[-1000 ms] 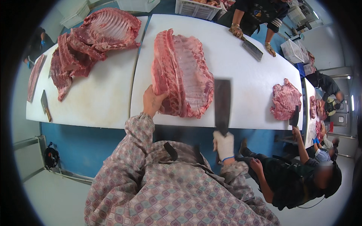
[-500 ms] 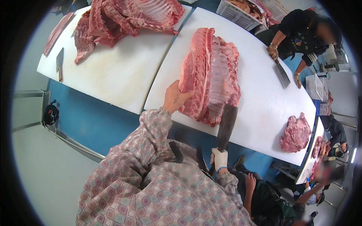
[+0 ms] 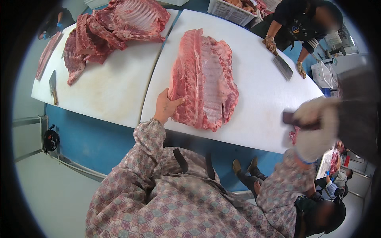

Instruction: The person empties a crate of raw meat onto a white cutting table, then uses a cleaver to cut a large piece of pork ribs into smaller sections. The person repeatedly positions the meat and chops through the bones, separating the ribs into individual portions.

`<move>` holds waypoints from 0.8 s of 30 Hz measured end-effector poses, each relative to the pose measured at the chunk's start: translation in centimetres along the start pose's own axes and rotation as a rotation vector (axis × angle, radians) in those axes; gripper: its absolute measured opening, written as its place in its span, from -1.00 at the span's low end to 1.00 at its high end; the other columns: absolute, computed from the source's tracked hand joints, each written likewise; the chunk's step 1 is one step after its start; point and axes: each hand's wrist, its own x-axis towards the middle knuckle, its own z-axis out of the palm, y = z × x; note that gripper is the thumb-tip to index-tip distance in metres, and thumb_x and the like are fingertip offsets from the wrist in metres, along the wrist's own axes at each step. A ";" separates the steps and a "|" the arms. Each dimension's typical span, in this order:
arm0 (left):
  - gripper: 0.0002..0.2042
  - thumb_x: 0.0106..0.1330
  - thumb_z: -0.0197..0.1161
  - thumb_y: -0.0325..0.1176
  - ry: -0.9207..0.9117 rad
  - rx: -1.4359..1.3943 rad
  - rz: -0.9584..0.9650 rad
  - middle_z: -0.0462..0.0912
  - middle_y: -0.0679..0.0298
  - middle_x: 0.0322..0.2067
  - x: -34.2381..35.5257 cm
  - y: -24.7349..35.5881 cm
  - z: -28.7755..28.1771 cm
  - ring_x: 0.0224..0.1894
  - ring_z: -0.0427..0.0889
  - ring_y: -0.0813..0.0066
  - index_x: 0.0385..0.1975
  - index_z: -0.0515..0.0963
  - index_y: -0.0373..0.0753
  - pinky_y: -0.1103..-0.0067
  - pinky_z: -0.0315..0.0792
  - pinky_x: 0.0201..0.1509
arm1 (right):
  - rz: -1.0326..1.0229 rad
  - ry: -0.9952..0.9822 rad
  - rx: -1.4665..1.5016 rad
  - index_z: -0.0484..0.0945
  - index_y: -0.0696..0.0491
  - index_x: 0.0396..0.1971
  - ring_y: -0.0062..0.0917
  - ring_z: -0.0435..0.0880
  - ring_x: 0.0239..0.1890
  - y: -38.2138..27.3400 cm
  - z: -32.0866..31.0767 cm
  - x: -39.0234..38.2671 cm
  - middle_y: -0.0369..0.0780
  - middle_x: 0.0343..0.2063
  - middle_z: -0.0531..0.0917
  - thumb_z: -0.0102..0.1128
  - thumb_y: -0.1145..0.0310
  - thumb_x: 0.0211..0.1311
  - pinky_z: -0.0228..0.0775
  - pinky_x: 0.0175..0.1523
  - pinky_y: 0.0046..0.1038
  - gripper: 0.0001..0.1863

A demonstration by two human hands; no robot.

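Observation:
A large slab of raw ribs [image 3: 210,81] lies bone side up on the white cutting board [image 3: 264,107] in front of me. My bare left hand [image 3: 167,106] grips its near left edge, thumb on top and fingers curled at the side. At the right, raised close to the camera and blurred, my right hand [image 3: 317,135] in a white glove is closed round the handle of a cleaver [image 3: 359,105]. The dark, wide blade is up in the air, well apart from the ribs. It partly hides the right side of the scene.
More rib slabs [image 3: 131,23] are piled at the far left, near a long meat strip [image 3: 48,55] and a knife [image 3: 53,87]. Across the board, a co-worker's gloved hand [image 3: 270,43] holds another cleaver [image 3: 283,67]. White crates [image 3: 230,12] stand behind. Another person [image 3: 317,218] is at my lower right.
My right hand has lifted the cleaver from the ribs' near right edge, up and to the right. My left hand stays on the ribs. The view has shifted, so the board appears further left.

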 end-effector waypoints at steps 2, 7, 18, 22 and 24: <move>-0.57 0.34 0.59 -0.44 0.000 -0.020 -0.010 0.84 0.18 -0.07 0.0 0.1 0.0 -0.12 0.79 0.47 0.15 0.63 -0.43 0.47 0.69 0.03 | -0.176 -0.075 -0.005 0.36 -0.03 -0.43 -0.52 0.32 -0.53 0.4 1.5 1.9 -0.33 -0.55 0.36 0.03 0.22 0.71 0.33 -0.29 -0.32 -0.64; -0.61 0.27 0.64 -0.38 0.076 0.029 -0.092 0.85 0.09 -0.23 -0.4 0.4 0.0 -0.28 0.81 0.40 0.01 0.67 -0.40 0.41 0.70 -0.16 | 1.107 -0.042 -0.359 0.55 0.09 -0.35 -0.44 0.42 -0.73 17.2 5.6 -12.2 -0.27 -0.68 0.47 0.27 0.37 0.45 0.35 -0.56 -0.29 -0.84; -0.53 0.33 0.59 -0.45 0.045 -0.076 -0.110 0.82 0.14 0.00 -0.7 1.4 -0.8 -0.02 0.79 0.43 0.19 0.63 -0.42 0.44 0.67 0.12 | 1.318 -0.263 0.057 0.57 0.12 -0.31 -0.52 0.55 -0.70 19.9 -2.5 -14.9 -0.27 -0.61 0.59 0.40 0.38 0.37 0.48 -0.59 -0.37 -0.82; -0.54 0.35 0.56 -0.47 0.039 -0.023 -0.112 0.82 0.14 0.00 -0.7 1.3 -1.5 -0.04 0.79 0.42 0.21 0.61 -0.44 0.44 0.68 0.11 | 1.333 -0.169 -0.053 0.57 0.14 -0.29 -0.49 0.59 -0.66 22.8 -1.6 -18.9 -0.25 -0.59 0.61 0.41 0.38 0.38 0.53 -0.54 -0.34 -0.81; -0.55 0.37 0.54 -0.48 0.019 -0.076 -0.106 0.82 0.13 0.01 -0.7 0.9 -1.7 -0.04 0.79 0.41 0.21 0.59 -0.44 0.44 0.68 0.11 | 1.290 -0.152 -0.060 0.58 0.13 -0.30 -0.52 0.56 -0.68 24.1 -1.9 -21.6 -0.28 -0.62 0.59 0.44 0.35 0.40 0.47 -0.55 -0.38 -0.79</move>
